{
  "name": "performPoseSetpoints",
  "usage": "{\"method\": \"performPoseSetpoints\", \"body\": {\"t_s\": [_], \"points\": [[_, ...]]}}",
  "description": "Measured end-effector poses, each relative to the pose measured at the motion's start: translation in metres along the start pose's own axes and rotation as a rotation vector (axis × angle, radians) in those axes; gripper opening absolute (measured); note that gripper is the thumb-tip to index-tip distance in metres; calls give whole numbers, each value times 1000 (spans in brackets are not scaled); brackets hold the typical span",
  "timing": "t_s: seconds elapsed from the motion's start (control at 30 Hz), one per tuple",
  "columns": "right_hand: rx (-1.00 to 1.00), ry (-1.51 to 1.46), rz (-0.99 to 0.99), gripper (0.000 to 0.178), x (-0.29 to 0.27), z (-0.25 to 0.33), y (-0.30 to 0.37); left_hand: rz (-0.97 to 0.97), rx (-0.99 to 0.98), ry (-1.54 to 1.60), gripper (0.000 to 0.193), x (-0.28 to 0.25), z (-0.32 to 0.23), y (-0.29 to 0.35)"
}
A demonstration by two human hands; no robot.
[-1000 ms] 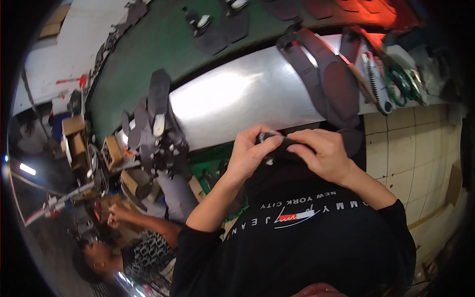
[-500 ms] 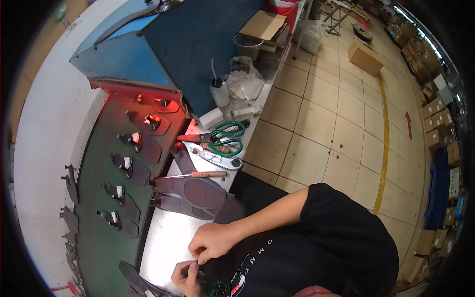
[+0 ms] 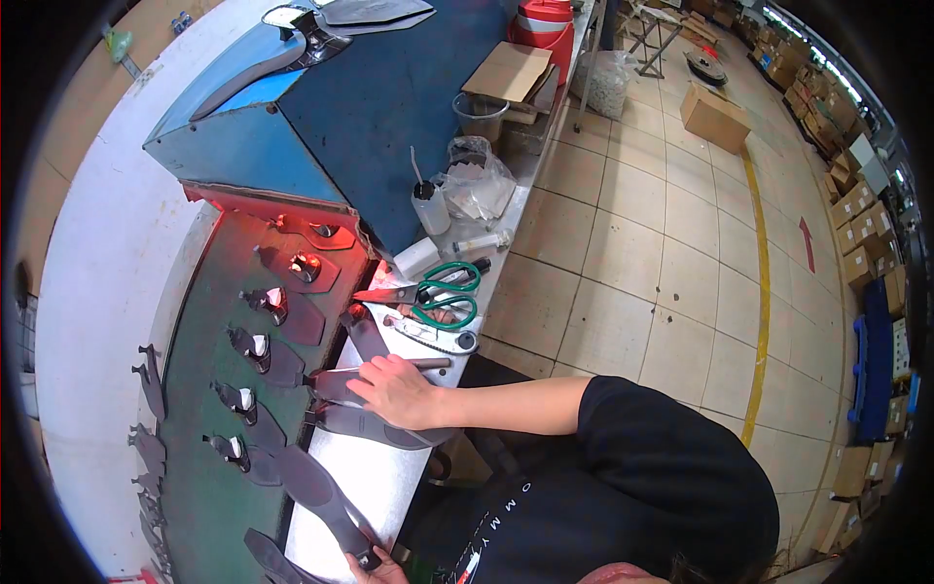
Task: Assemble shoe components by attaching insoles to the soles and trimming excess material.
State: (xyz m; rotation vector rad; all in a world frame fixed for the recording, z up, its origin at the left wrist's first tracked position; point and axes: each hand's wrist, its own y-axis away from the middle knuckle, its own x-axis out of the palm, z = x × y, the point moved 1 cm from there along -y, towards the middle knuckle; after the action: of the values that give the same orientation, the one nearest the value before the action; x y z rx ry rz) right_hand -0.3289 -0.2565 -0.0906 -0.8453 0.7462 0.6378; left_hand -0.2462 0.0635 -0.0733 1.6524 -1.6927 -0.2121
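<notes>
Already, shoe parts [image 3: 280, 362] line the green belt [image 3: 190, 389]; my left hand [image 3: 381, 570] grips a dark sole [image 3: 316, 487], more soles [image 3: 336, 386] lie under my right hand [image 3: 396, 393], its grip unclear.

The person there has on a loose black T-shirt [image 3: 652, 487], its short sleeve [image 3: 611, 414] wide at the hem and stopping near the elbow. Spaced white letters [image 3: 504, 511] run across the chest, near a small red and white emblem [image 3: 469, 566], only partly visible to me. The hands [image 3: 399, 391] are bare.
</notes>
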Motion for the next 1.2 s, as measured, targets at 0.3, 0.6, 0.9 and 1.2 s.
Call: {"method": "performPoseSetpoints", "body": {"t_s": [0.3,0.6,0.9,1.2], "points": [[111,65,-137,12,0,-34,-7,166,-309,265,30,-33,-1,-37],[-106,-692,7,24,-46,28,15,237,-376,543,30,5,3,-14],[-7,-1243,639,70,-42,89,60,539,-391,298,21,87,17,1],[-34,-1163,378,45,-35,84,63,211,-381,382,28,79,40,1]]}}
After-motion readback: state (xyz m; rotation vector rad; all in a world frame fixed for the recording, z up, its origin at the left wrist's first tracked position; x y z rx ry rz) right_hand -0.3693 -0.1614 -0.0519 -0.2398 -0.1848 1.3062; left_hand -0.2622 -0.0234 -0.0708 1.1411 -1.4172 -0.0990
